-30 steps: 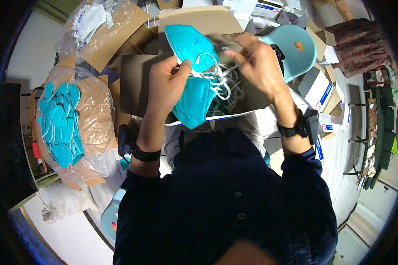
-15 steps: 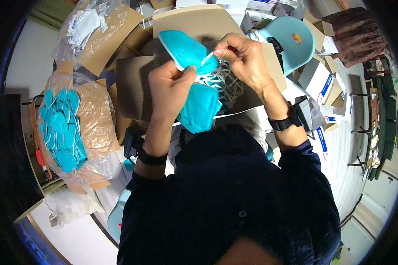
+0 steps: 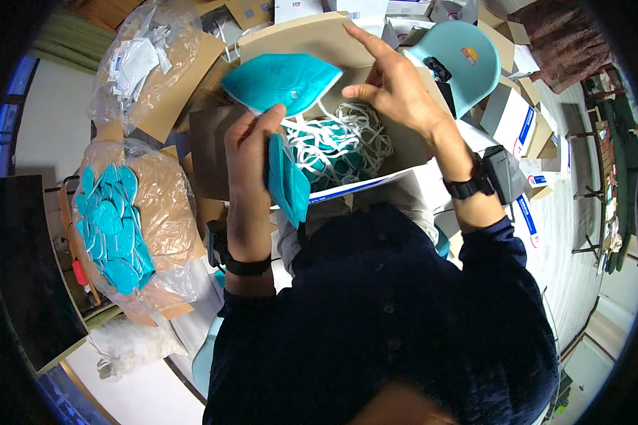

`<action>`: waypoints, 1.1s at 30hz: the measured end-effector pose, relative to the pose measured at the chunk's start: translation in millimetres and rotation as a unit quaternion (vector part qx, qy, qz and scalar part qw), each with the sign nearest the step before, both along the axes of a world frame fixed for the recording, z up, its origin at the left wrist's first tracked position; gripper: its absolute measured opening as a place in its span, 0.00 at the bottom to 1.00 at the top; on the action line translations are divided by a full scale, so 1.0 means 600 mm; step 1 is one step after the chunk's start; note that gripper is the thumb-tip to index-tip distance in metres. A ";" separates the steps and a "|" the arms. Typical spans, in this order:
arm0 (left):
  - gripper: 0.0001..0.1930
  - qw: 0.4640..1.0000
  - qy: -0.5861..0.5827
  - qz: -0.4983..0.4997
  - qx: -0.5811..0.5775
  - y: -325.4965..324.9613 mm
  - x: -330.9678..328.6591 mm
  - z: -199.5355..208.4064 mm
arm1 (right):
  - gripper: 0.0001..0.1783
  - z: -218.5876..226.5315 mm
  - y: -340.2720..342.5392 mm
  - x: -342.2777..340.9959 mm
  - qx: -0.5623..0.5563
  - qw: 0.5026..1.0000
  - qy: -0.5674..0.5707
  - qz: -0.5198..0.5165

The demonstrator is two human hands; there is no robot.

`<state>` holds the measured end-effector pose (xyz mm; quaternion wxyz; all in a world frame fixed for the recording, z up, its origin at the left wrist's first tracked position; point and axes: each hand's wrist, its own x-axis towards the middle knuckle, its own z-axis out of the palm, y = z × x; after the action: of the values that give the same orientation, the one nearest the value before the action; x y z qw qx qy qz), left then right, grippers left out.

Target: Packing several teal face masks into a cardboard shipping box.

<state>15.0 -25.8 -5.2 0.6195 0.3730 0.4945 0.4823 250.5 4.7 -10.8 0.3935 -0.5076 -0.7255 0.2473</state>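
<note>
My left hand (image 3: pixel 254 145) pinches a teal face mask (image 3: pixel 282 79) by its lower edge, thumb on the near face. White straps trail from that mask toward the right. A second teal mask (image 3: pixel 288 185) hangs edge-on beside the same palm; whether the fingers grip it too is hidden. To the right, my right hand (image 3: pixel 398 91) is open, thumb and index finger spread with nothing between them. Below both hands stands a cardboard box (image 3: pixel 376 181) on my lap, with teal masks and a tangle of white straps (image 3: pixel 333 145) inside.
At left, a plastic-lined carton (image 3: pixel 164 205) holds many teal masks (image 3: pixel 110 223). Beyond it lies a clear bag (image 3: pixel 138 60) of white pieces. A light-blue chair (image 3: pixel 468 78) and several white boxes (image 3: pixel 514 127) stand at right.
My right hand has let go of the white strap, opened and moved slightly up. The held mask has turned broadside and shifted left; the lower mask has swung edge-on, uncovering the box's contents.
</note>
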 end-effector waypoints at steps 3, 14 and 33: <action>0.12 0.991 0.019 -0.124 -0.047 0.002 0.007 0.011 | 0.19 -0.016 0.011 -0.012 0.099 0.986 0.125 0.055; 0.11 0.934 0.240 -0.048 0.259 0.016 0.049 0.024 | 0.12 -0.014 0.029 0.025 -0.096 0.946 0.287 0.116; 0.07 0.898 0.298 0.066 0.317 0.024 0.015 -0.005 | 0.04 -0.027 0.013 0.043 0.038 0.992 -0.031 -0.116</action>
<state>23.8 -11.4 -7.9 0.2586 0.6423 0.5005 0.5197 276.2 12.6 -26.8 0.4158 -0.5803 -0.6827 0.1560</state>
